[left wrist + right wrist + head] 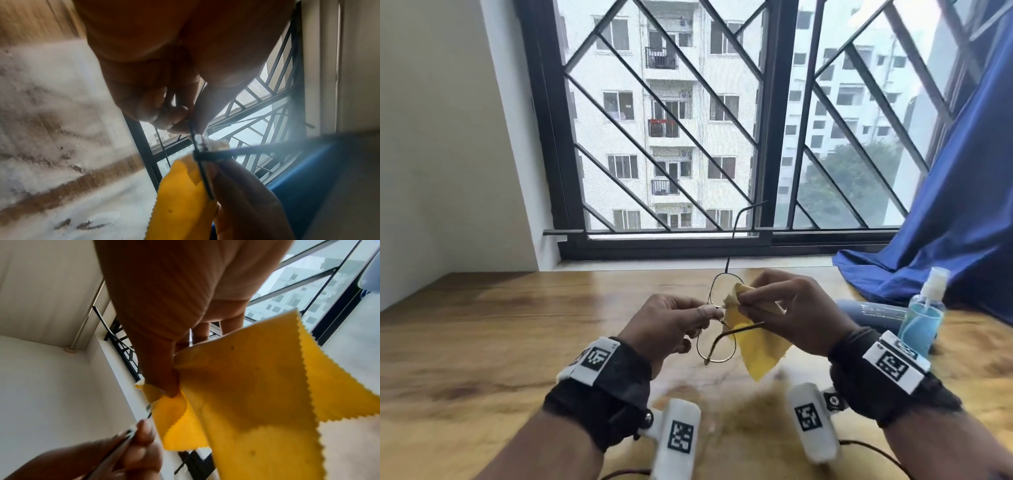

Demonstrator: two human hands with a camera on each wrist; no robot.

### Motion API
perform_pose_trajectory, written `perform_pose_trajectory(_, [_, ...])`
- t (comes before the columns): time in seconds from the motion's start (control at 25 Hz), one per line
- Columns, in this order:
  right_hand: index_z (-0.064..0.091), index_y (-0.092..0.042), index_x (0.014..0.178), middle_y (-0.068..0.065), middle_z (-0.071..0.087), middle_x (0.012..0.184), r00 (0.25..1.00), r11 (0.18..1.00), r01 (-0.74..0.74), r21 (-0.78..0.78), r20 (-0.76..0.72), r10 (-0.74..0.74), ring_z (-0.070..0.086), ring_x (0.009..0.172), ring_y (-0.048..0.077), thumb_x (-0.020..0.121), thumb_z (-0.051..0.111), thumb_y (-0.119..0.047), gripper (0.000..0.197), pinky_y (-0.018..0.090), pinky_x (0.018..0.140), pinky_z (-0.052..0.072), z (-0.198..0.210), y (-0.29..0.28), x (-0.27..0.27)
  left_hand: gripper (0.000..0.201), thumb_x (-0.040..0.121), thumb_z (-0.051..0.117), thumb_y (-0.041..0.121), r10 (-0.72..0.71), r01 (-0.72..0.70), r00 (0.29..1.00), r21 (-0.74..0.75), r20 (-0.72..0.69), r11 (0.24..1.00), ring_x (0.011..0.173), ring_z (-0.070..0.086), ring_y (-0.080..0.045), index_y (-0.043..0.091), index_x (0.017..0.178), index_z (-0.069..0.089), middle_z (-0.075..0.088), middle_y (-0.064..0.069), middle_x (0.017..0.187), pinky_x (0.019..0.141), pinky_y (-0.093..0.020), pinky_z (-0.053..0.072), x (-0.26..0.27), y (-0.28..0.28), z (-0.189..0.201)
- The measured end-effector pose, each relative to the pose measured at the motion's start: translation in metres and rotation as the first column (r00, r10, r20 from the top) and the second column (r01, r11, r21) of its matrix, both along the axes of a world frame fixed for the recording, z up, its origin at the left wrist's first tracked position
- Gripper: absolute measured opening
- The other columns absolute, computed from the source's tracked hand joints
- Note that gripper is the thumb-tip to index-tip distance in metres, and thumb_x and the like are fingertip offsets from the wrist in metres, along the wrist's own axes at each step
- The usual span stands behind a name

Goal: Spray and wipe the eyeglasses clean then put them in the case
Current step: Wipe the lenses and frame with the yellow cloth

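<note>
Thin metal-framed eyeglasses [717,346] hang above the wooden table, turned upright with one temple pointing at the window. My left hand [698,317] pinches the frame at the bridge [198,142]. My right hand [748,301] pinches a yellow cloth [751,346] around the upper lens, thumb and fingers pressing from both sides. The rest of the yellow cloth [257,394] hangs loose below. A blue spray bottle [923,317] stands at the right, with a grey-blue glasses case [873,313] lying behind it.
The wooden table [500,325] runs to a window sill with a black grille [671,137]. A blue curtain [962,212] drapes onto the table's far right corner. A white wall [448,137] closes the left side.
</note>
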State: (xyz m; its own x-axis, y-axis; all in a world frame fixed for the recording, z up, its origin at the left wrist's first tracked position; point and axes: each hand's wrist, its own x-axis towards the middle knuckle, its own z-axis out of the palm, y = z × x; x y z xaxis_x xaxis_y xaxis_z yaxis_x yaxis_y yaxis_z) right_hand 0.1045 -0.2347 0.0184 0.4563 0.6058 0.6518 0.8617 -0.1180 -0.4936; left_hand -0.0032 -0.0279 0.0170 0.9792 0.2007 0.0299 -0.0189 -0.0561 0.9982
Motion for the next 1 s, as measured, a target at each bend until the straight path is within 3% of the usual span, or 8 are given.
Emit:
perform_pose_trajectory(0.12, [0.082,-0.032,0.093,-0.004,0.069,0.085,0.996,0.995,0.091,0.042,0.005,-0.092,0.067,0.077,0.014,0.079,0.078,-0.031,0.015,0.033,0.070,0.053,0.005,-0.010,0.008,0.015,0.086,0.074,0.015,0.029,-0.029,1.000,0.047,-0.006,0.998,0.062,0.045,-0.015,0.001,0.086,0.079,0.059,-0.007,0.070,0.051,-0.022,0.030,0.000,0.002,-0.001])
perform_pose_trajectory(0.24, [0.082,-0.033,0.096,-0.005,0.068,0.085,0.998,0.999,0.053,0.001,0.042,-0.053,0.065,0.076,0.011,0.081,0.078,-0.030,0.016,0.027,0.070,0.051,0.005,-0.008,0.003,0.013,0.084,0.076,0.018,0.040,-0.040,0.999,0.071,0.011,0.997,0.074,0.050,-0.021,0.006,0.084,0.082,0.065,-0.008,0.074,0.054,-0.022,0.034,-0.001,0.002,-0.002])
perform_pose_trajectory(0.32, [0.082,-0.032,0.099,-0.004,0.068,0.083,0.999,0.998,-0.019,-0.054,0.043,0.022,0.063,0.074,0.011,0.083,0.076,-0.033,0.017,0.024,0.068,0.049,0.003,-0.001,-0.004,0.013,0.085,0.075,0.017,0.042,-0.044,0.999,0.078,0.029,0.996,0.070,0.048,-0.019,0.006,0.083,0.082,0.062,-0.003,0.066,0.052,-0.021,0.033,0.000,-0.001,-0.002])
perform_pose_trajectory(0.52, [0.079,-0.036,0.105,0.003,0.068,0.076,0.999,0.992,0.018,-0.125,0.032,-0.014,0.059,0.066,0.018,0.086,0.076,-0.023,0.023,0.040,0.067,0.051,0.007,-0.009,0.004,0.013,0.085,0.074,0.014,0.073,-0.079,0.995,0.103,0.061,0.992,0.058,0.043,-0.013,0.006,0.080,0.081,0.058,0.001,0.059,0.052,-0.023,0.030,-0.001,0.003,0.001])
perform_pose_trajectory(0.64, [0.079,-0.036,0.107,0.003,0.066,0.075,0.999,0.996,0.027,-0.090,0.019,-0.026,0.059,0.067,0.018,0.086,0.070,-0.036,0.023,0.034,0.064,0.050,0.008,-0.013,0.006,0.012,0.086,0.074,0.013,0.074,-0.079,0.995,0.084,0.063,0.993,0.060,0.043,-0.014,0.005,0.079,0.082,0.058,0.000,0.059,0.052,-0.024,0.028,-0.002,0.004,0.002])
perform_pose_trajectory(0.76, [0.079,-0.036,0.107,0.001,0.067,0.077,0.999,0.989,-0.018,-0.150,0.026,0.022,0.058,0.067,0.012,0.087,0.072,-0.029,0.022,0.024,0.063,0.046,0.006,-0.010,0.002,0.014,0.087,0.073,0.013,0.079,-0.085,0.995,0.090,0.068,0.992,0.061,0.043,-0.015,0.004,0.081,0.081,0.058,-0.001,0.060,0.052,-0.023,0.029,-0.002,-0.001,0.002])
perform_pose_trajectory(0.88, [0.079,-0.036,0.105,-0.004,0.067,0.075,0.998,0.991,0.055,-0.119,0.000,-0.055,0.056,0.065,0.005,0.084,0.070,-0.029,0.024,0.032,0.066,0.050,0.010,-0.013,0.007,0.014,0.088,0.072,0.013,0.068,-0.074,0.996,0.104,0.063,0.992,0.061,0.043,-0.015,0.004,0.081,0.081,0.058,-0.001,0.060,0.051,-0.022,0.030,-0.002,-0.001,0.002])
perform_pose_trajectory(1.0, [0.079,-0.034,0.108,-0.010,0.063,0.072,0.996,0.990,0.086,-0.107,0.015,-0.085,0.055,0.065,0.003,0.086,0.070,-0.027,0.025,0.029,0.066,0.048,0.009,-0.011,0.006,0.014,0.088,0.072,0.012,0.066,-0.071,0.997,0.107,0.050,0.992,0.062,0.044,-0.015,0.005,0.081,0.082,0.059,-0.002,0.062,0.052,-0.022,0.031,-0.003,-0.003,0.003])
